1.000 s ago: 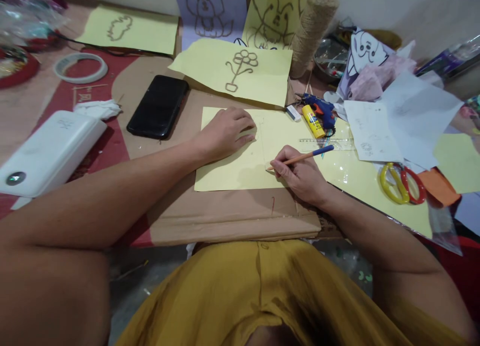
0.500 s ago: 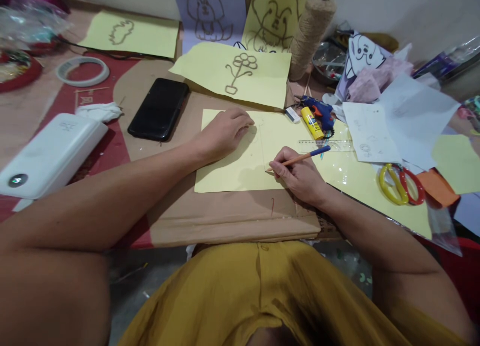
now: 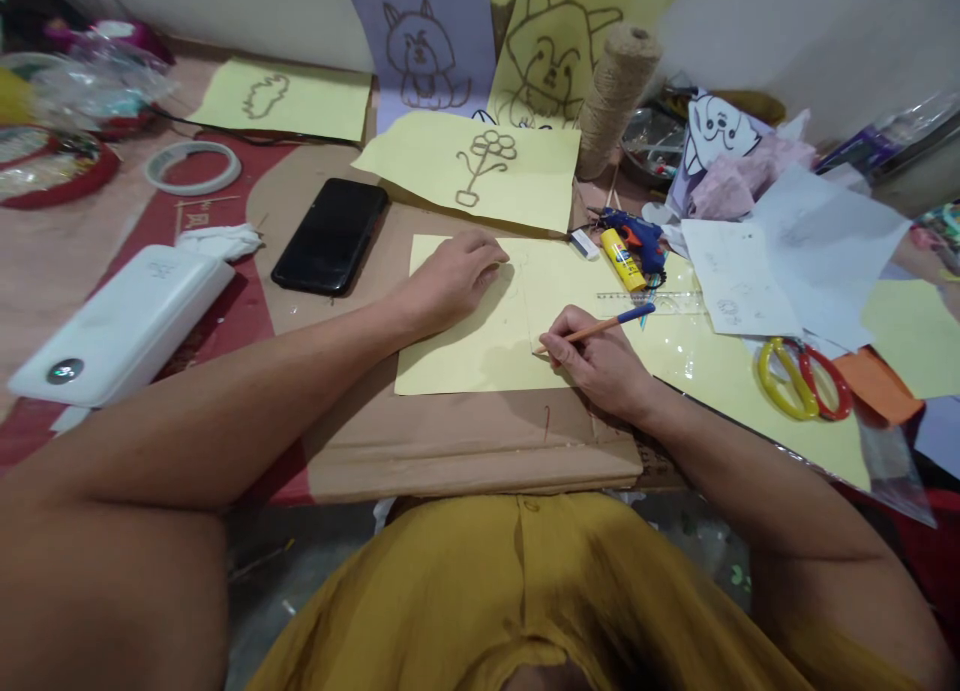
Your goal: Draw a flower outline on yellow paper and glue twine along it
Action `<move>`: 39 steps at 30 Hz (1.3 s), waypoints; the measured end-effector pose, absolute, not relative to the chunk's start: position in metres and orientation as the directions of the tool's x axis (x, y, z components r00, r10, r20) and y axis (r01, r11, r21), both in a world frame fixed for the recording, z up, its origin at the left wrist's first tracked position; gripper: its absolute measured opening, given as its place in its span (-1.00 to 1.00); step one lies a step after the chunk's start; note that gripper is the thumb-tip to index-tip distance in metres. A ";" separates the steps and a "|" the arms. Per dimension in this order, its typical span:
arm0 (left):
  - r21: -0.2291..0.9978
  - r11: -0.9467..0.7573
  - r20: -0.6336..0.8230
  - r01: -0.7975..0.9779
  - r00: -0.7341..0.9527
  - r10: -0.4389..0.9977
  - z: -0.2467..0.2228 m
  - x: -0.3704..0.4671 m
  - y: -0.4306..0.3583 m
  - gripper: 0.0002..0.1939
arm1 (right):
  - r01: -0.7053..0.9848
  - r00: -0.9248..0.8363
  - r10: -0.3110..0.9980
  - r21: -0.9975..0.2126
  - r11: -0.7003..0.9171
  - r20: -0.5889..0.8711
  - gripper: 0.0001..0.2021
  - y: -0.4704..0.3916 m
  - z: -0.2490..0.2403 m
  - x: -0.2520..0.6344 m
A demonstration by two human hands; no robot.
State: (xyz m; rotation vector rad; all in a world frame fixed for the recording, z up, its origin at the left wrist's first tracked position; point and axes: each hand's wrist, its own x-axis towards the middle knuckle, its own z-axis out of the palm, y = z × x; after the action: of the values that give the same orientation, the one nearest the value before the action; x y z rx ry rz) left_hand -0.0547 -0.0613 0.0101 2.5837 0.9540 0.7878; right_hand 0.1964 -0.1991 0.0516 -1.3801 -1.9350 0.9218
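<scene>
A sheet of yellow paper [image 3: 465,366] with faint pencil lines lies in front of me on cardboard. My left hand [image 3: 466,276] rests on its upper left part, fingers loosely extended and nothing visible in them. In my right hand [image 3: 592,356] is a pencil [image 3: 611,324] with a blue end, pinched between thumb and fingers. Its tip meets the paper near the lower middle, beside a faint upright line. Just beyond the right hand are a clear ruler [image 3: 675,302], a yellow glue stick [image 3: 622,260] and a small white eraser [image 3: 584,244].
A black phone [image 3: 330,236], a white power bank [image 3: 124,321] and a tape roll [image 3: 193,167] lie left. Behind are a flower drawing [image 3: 532,186] and a twine spool [image 3: 619,101]. Scissors [image 3: 787,379] with yellow and red handles and a blue glue gun [image 3: 634,233] lie right.
The camera view has tilted slightly, so the table appears a little lower in the picture. Both hands and the pencil stay at nearly the same places on the paper.
</scene>
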 end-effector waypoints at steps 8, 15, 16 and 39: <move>0.438 -0.732 0.387 0.523 0.625 0.678 0.010 -0.055 -0.062 -0.66 | 0.454 -0.206 0.970 -0.866 0.211 0.128 -0.41 -0.200 0.054 0.198; 0.471 -0.679 0.385 0.562 0.562 0.732 0.013 -0.056 -0.062 -0.67 | 0.290 -0.045 0.977 -0.933 0.212 0.207 -0.48 -0.193 0.045 0.201; 0.475 -0.667 0.379 0.574 0.550 0.744 0.014 -0.056 -0.062 -0.67 | 0.285 -0.027 0.975 -0.934 0.217 0.218 -0.47 -0.192 0.044 0.201; 0.334 -0.863 0.557 0.378 0.659 0.505 0.029 -0.058 -0.086 -0.74 | 0.407 -0.087 0.956 -0.866 0.292 0.281 -0.78 -0.178 0.031 0.211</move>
State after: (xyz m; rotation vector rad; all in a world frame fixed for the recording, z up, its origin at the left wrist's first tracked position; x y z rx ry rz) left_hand -0.0576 -0.0864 0.0286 2.6859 0.7223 0.9880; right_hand 0.2110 -0.1775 0.0312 -1.2609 -1.6597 0.7654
